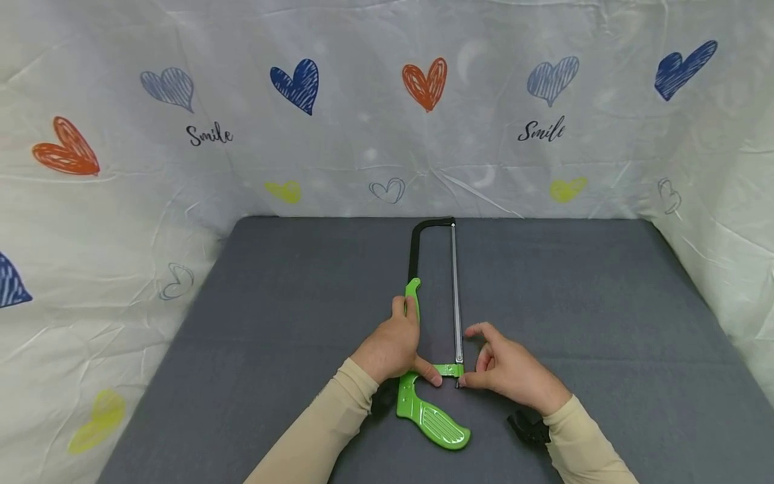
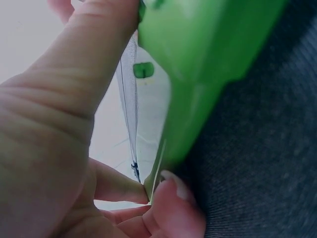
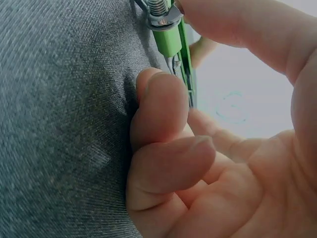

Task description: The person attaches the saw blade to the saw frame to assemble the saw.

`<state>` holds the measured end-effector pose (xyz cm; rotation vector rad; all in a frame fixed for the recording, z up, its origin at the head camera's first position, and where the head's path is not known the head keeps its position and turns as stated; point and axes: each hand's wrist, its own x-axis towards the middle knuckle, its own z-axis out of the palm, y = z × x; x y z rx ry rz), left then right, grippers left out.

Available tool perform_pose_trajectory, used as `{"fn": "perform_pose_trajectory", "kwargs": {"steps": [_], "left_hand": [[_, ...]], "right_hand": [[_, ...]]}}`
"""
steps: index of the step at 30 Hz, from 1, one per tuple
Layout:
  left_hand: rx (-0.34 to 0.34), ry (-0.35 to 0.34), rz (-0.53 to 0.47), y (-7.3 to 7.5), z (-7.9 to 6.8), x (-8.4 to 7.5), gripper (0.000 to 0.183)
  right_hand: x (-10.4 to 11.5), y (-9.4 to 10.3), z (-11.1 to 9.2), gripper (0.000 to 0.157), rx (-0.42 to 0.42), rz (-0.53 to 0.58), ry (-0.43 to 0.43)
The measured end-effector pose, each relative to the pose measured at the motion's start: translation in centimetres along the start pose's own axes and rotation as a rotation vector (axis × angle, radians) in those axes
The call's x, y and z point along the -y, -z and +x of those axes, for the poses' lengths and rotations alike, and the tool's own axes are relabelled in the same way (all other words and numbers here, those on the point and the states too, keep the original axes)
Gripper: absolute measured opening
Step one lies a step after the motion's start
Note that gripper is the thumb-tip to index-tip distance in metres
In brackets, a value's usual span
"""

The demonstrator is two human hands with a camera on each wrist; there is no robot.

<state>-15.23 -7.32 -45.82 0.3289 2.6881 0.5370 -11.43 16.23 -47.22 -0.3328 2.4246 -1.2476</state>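
A hacksaw [image 1: 437,425] lies on the table, its green handle toward me and its black frame bar [image 1: 414,249] pointing away. The silver blade [image 1: 456,296] runs along its right side. My left hand [image 1: 390,346] grips the green part of the frame, fingers round its far portion and thumb on the short cross arm. At the blade's near end, the thumb of my right hand [image 1: 514,370] touches the wing nut [image 3: 166,19] on the threaded screw. The right index finger reaches out beside the blade, apart from the nut; the other fingers are bent.
Dark grey cloth covers the table [image 1: 290,289]. A pale curtain [image 1: 363,148] printed with hearts and "Smile" hangs behind it and along the sides. Black objects, partly hidden, sit under both wrists, one of them a dark piece [image 1: 527,428] by the right sleeve.
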Motion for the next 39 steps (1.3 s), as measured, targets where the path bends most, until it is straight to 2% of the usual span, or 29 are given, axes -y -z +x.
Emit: {"fn": "perform_pose_trajectory", "kwargs": {"steps": [2, 4, 8, 14, 21, 28, 31, 34, 36, 39], "left_hand": [[0.003, -0.002, 0.004, 0.0, 0.0, 0.1, 0.159], [0.002, -0.007, 0.005, -0.1, 0.0, 0.2, 0.158], [0.003, -0.015, 0.006, -0.2, 0.0, 0.2, 0.158], [0.007, -0.02, 0.005, -0.3, 0.0, -0.4, 0.158], [0.012, -0.028, 0.002, -0.3, 0.0, -0.6, 0.159], [-0.004, -0.04, -0.041, -0.1, -0.3, 0.0, 0.158], [-0.004, -0.033, -0.074, 0.1, -0.6, 0.5, 0.157], [-0.028, -0.04, -0.074, 0.7, -1.0, 1.5, 0.154], [-0.078, -0.058, -0.045, 1.1, -1.2, 2.4, 0.15], [-0.199, -0.09, 0.03, 1.7, -1.6, 4.3, 0.138]], "right_hand": [[-0.1, 0.0, 0.1, 0.086, 0.021, -0.018, 0.02], [-0.2, 0.1, 0.0, 0.09, 0.042, -0.039, 0.053], [-0.1, 0.2, -0.3, 0.084, 0.061, -0.09, 0.103], [0.2, 0.2, -0.8, 0.085, 0.074, -0.146, 0.053], [-0.3, 0.5, -1.0, 0.084, 0.079, -0.114, 0.058], [-0.8, 0.6, -0.7, 0.08, 0.059, -0.079, 0.082], [-1.1, 0.5, -0.3, 0.076, 0.03, -0.072, 0.083], [-1.4, 0.2, 0.1, 0.066, -0.045, -0.103, 0.091], [-1.7, 0.1, 0.4, 0.058, -0.124, -0.144, 0.098], [-2.1, -0.1, 0.7, 0.049, -0.261, -0.21, 0.092]]}}
